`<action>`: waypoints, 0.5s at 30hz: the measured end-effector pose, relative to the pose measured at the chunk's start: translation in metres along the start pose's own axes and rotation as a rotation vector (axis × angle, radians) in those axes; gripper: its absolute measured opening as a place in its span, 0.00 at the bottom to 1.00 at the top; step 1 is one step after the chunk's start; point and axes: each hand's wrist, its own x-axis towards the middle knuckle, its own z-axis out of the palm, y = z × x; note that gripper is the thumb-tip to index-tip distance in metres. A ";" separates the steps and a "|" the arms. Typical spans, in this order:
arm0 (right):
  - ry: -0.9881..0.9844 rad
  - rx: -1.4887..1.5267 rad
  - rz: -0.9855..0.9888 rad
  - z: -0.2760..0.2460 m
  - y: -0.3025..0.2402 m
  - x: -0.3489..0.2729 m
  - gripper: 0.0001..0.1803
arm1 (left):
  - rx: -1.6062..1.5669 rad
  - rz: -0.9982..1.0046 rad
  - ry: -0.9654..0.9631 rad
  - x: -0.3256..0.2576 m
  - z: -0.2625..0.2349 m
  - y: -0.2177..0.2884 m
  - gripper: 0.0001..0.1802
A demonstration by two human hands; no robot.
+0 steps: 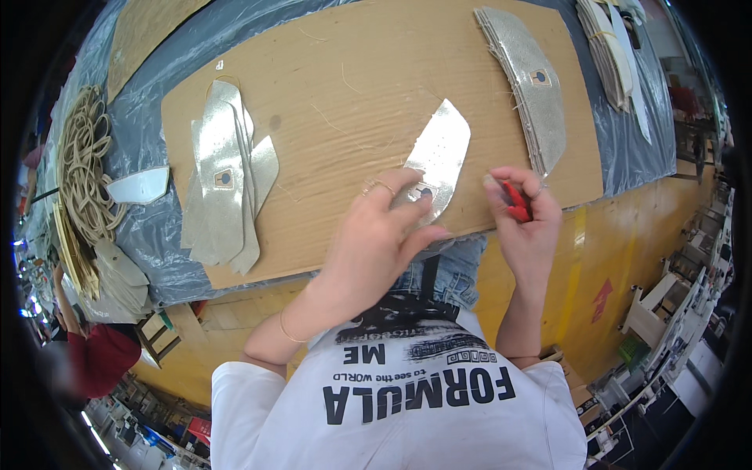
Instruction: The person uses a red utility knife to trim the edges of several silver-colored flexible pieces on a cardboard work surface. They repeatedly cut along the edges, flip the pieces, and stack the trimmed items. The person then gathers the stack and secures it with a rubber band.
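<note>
My left hand (381, 217) holds a shiny silver cut panel (445, 143) near the front edge of the cardboard. Its fingers lie over the lower part, beside a small dark emblem, and the thumb is at the near edge. The panel's pointed end faces away from me. Just to the right, my right hand (526, 213) is closed around red thread snips (517, 205), apart from the panel; the blades are hidden. A fanned pile of similar panels (223, 149) lies on the left, and a neater stack (533, 78) stands at the far right.
The cardboard sheet (305, 141), strewn with loose threads, covers a table wrapped in blue-grey plastic (149, 149). Coiled beige cord (82, 168) and a white panel (139, 186) lie at left. Bundled strips (607, 47) sit far right. Another person in a red top (106, 356) is lower left.
</note>
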 end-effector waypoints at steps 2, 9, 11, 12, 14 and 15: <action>-0.122 -0.040 -0.109 0.000 0.001 -0.001 0.18 | -0.133 -0.055 -0.010 0.001 -0.006 -0.001 0.14; -0.289 -0.191 -0.475 0.002 0.002 -0.007 0.21 | -0.221 -0.176 -0.054 0.012 -0.018 0.004 0.09; -0.257 -0.290 -0.587 0.005 0.004 -0.007 0.21 | -0.210 -0.183 -0.065 0.013 -0.021 0.003 0.07; -0.247 -0.320 -0.608 0.007 0.005 -0.007 0.21 | -0.232 -0.229 -0.078 0.014 -0.021 0.002 0.07; -0.231 -0.400 -0.612 0.012 0.006 -0.008 0.20 | -0.281 -0.271 -0.057 0.013 -0.021 0.001 0.07; -0.225 -0.451 -0.594 0.014 0.006 -0.009 0.19 | -0.300 -0.276 -0.017 0.013 -0.022 -0.001 0.07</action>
